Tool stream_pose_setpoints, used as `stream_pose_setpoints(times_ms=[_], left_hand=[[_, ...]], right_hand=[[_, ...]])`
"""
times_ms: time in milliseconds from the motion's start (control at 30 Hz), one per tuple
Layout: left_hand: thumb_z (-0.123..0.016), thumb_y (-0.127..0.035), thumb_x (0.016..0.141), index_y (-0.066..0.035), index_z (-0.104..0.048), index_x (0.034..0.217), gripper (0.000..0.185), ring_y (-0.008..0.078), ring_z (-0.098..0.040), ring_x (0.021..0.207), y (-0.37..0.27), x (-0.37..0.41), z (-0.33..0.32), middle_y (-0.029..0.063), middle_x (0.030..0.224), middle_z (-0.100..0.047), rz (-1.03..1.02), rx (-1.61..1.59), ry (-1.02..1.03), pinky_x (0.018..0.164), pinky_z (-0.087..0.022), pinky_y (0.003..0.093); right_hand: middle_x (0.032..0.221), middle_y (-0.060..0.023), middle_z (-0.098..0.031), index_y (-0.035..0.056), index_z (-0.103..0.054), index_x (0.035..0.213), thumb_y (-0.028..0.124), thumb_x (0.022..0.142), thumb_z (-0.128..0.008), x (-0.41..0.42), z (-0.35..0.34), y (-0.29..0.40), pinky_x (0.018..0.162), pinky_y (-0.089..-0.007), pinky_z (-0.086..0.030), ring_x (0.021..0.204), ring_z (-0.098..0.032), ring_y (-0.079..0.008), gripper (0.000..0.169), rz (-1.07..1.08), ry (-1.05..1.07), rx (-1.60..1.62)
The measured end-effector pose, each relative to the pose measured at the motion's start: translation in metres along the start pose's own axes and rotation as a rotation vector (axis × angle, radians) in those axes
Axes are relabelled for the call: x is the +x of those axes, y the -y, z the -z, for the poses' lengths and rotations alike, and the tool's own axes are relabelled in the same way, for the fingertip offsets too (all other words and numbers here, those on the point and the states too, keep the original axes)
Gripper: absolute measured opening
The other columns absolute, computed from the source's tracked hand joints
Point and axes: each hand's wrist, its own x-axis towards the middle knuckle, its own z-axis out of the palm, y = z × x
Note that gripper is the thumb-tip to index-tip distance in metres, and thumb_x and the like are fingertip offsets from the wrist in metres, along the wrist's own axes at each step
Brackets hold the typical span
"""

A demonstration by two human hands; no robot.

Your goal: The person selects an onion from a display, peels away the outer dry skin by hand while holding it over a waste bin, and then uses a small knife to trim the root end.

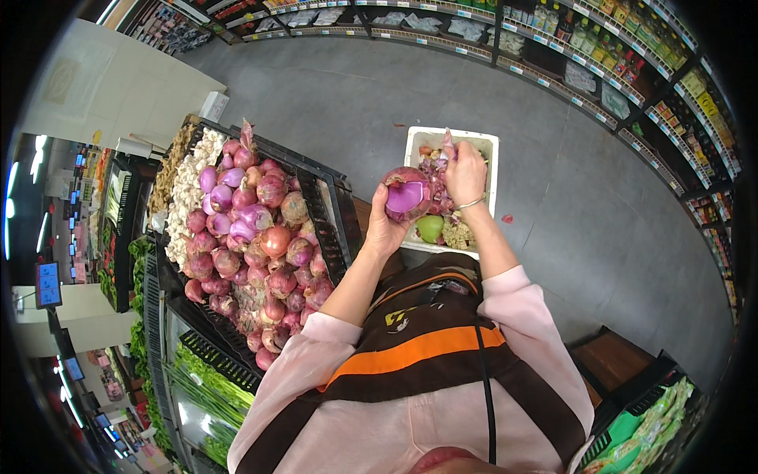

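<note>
A large red onion rests in my left hand, over the left edge of a white foam box. Part of its outer skin is gone, and a smooth purple patch shows. My right hand is above the box, its fingers closed on a piece of papery onion skin. Inside the box lie onion peelings, a green round fruit or vegetable and a pale, crumbly-looking clump. To the left, many red onions are heaped on a black display stand, some peeled to bright purple.
Garlic bulbs and a brown root-like heap adjoin the onions. Leafy greens lie below them at left. Shelves of bottles curve along the far side. A black crate with green packages stands at lower right. Grey floor surrounds the box.
</note>
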Motion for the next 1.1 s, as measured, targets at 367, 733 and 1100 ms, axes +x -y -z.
stream_pose_setpoints(times_ms=[367,733,1100], left_hand=[[-0.062,-0.061,0.085,-0.009,-0.045,0.139,0.077,0.0342,-0.055,0.124,-0.003,-0.006,0.015,0.0149,0.136,-0.053,0.170,-0.109,-0.012,0.099,-0.050,0.0541],[-0.052,-0.062,0.093,-0.011,-0.050,0.136,0.066,0.0243,-0.061,0.116,-0.016,-0.009,0.015,0.0099,0.128,-0.060,0.111,0.109,-0.003,0.092,-0.055,0.0450],[-0.055,-0.054,0.095,-0.013,-0.049,0.132,0.055,0.0217,-0.062,0.110,-0.017,-0.012,0.014,0.0061,0.125,-0.060,-0.010,0.317,-0.028,0.086,-0.056,0.0395]], right_hand=[[0.108,-0.0260,-0.068,0.0065,-0.063,0.124,0.023,0.082,-0.074,0.002,-0.028,-0.091,0.089,-0.0444,-0.052,0.102,-0.066,-0.0412,0.047,-0.220,0.537,-0.064],[0.094,-0.0092,-0.071,0.0033,-0.073,0.098,0.016,0.078,-0.074,-0.019,0.053,0.044,0.068,-0.0340,-0.056,0.076,-0.068,-0.0242,0.024,0.520,0.256,0.343],[0.091,-0.0092,-0.072,0.0012,-0.071,0.090,0.004,0.072,-0.075,-0.028,0.060,0.053,0.066,-0.0338,-0.058,0.076,-0.070,-0.0253,0.018,0.579,0.196,0.209]])
